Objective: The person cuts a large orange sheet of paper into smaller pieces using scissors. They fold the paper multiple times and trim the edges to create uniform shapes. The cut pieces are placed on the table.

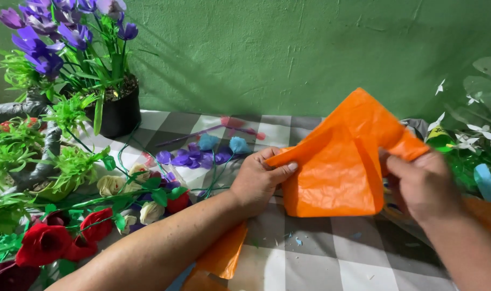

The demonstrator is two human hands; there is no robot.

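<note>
We hold the orange sheet (340,161) raised above the grey-and-white checked tablecloth (310,258), in front of a green plastered wall (288,48). Our left hand (256,180) pinches its left edge; our right hand (423,186) grips its right edge. Paper flowers (67,231) and a black pot (118,110) occupy the surface's left side.

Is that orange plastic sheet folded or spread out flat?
Folded. The orange plastic sheet rises to a peak with creased layers, pinched between the left hand and right hand, above the checked tablecloth.
</note>
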